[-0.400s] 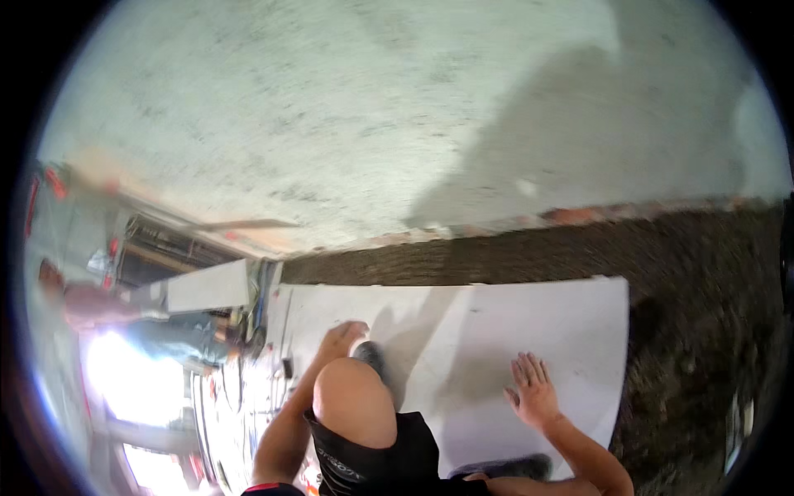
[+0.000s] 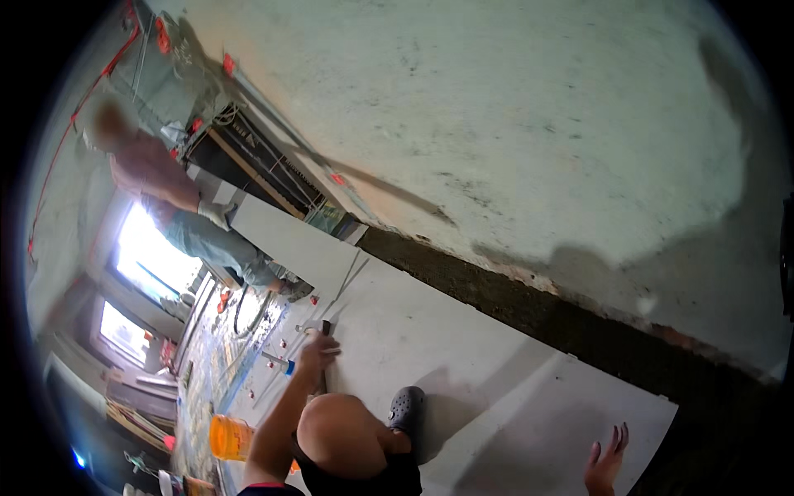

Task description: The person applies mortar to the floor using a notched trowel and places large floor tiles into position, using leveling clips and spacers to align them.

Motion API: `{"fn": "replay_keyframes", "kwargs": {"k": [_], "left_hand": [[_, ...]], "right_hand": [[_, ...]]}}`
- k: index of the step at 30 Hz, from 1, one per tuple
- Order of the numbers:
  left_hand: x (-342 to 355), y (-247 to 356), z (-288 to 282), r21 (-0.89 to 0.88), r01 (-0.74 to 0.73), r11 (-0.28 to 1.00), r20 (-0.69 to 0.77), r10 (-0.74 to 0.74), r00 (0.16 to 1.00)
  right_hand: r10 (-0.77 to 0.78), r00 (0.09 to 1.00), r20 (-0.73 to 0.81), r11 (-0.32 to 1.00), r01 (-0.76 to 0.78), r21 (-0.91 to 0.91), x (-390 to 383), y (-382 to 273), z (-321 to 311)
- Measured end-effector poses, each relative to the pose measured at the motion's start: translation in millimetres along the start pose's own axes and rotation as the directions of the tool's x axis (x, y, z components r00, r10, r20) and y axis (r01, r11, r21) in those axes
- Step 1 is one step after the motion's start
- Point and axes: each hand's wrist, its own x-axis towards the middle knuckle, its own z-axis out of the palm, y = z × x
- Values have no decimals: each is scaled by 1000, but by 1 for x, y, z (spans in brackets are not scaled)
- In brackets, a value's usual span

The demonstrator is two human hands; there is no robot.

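Observation:
My left hand (image 2: 317,355) is closed around the handle of a hammer with a dark head (image 2: 326,327), low over the large white floor slab (image 2: 463,364). The fingers partly hide the handle. Just left of it lies a small tool with a blue part (image 2: 288,366). My right hand (image 2: 608,463) is at the lower right, above the slab's near right part, fingers apart and holding nothing. Between the hands, my bent knee and a dark clog (image 2: 407,409) rest over the slab.
A strip of dark mortar (image 2: 513,306) runs between slab and plastered wall (image 2: 496,124). At left, a gloved co-worker (image 2: 157,174) stands by a pale slab (image 2: 281,231). An orange bucket (image 2: 230,436) and small red pieces (image 2: 314,301) sit to my left.
The view has swung left and tilted. My left hand has moved from the bare slab to the hammer. My right hand now sits nearer the lower right edge; more of the co-worker shows.

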Motion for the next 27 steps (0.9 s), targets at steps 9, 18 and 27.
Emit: {"fn": "replay_keyframes", "kwargs": {"k": [9,18,27], "left_hand": [[112,164,-122,-575,-403,712,-271,298,915],[203,242,-155,-760,-460,460,-114,603,790],[243,262,-180,-851,-424,310,-193,566,802]], "right_hand": [[-402,656,639,722,-203,662,167,-272,-5],[-307,426,851,483,-700,525,198,-511,161],[-80,568,819,168,-802,573,197,-550,158]]}}
